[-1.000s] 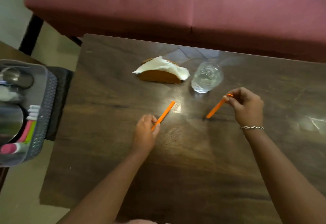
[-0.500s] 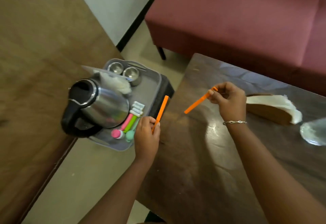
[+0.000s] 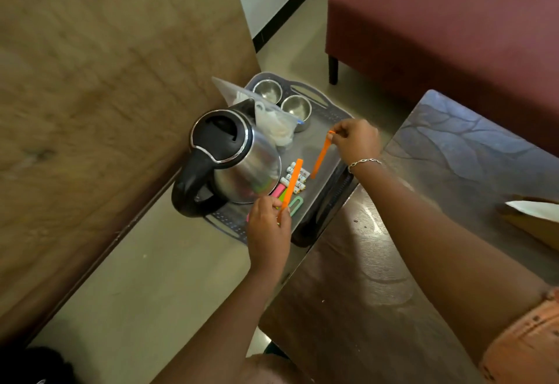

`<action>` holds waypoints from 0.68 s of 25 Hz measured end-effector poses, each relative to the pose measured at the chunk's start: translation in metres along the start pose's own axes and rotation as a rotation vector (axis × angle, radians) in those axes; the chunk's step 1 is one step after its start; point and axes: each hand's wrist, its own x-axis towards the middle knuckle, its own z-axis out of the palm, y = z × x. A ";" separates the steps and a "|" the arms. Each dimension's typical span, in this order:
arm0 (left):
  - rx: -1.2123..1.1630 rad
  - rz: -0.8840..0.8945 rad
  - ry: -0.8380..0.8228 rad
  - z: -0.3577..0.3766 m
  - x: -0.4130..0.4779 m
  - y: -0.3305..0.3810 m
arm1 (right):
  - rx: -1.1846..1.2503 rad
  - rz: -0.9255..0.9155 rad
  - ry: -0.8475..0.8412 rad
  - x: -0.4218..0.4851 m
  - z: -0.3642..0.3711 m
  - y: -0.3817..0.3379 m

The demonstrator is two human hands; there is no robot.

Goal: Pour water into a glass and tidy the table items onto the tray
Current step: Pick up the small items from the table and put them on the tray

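Note:
A grey tray [image 3: 329, 117] stands on a dark stool left of the brown table [image 3: 393, 262]. On it are a steel kettle [image 3: 236, 160] with a black handle, two small steel bowls [image 3: 267, 90], a plastic bag [image 3: 272, 120], white batteries [image 3: 302, 175] and coloured clips [image 3: 295, 203]. My left hand [image 3: 267, 229] pinches one orange stick [image 3: 291, 185] over the tray's near part. My right hand [image 3: 357, 138] holds a second orange stick [image 3: 322, 154] above the tray's middle, tip pointing down. The glass is out of view.
A dark red sofa [image 3: 438, 21] stands behind the table. A wooden napkin holder with a white napkin [image 3: 532, 211] shows at the right edge. A brown wooden surface [image 3: 90, 96] fills the left. Beige floor [image 3: 151, 278] lies between.
Both hands have carried the orange sticks left, from above the table to above the tray. My view has swung left, so the glass has left the frame.

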 end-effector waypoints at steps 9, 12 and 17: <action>0.017 -0.020 -0.045 0.006 0.018 -0.007 | -0.346 0.058 0.039 0.009 0.032 0.019; 0.038 -0.025 -0.073 0.011 0.025 -0.005 | -0.422 0.030 0.068 0.014 0.035 0.024; 0.100 -0.022 -0.150 0.020 0.040 0.007 | -0.464 0.018 0.075 0.021 0.037 0.032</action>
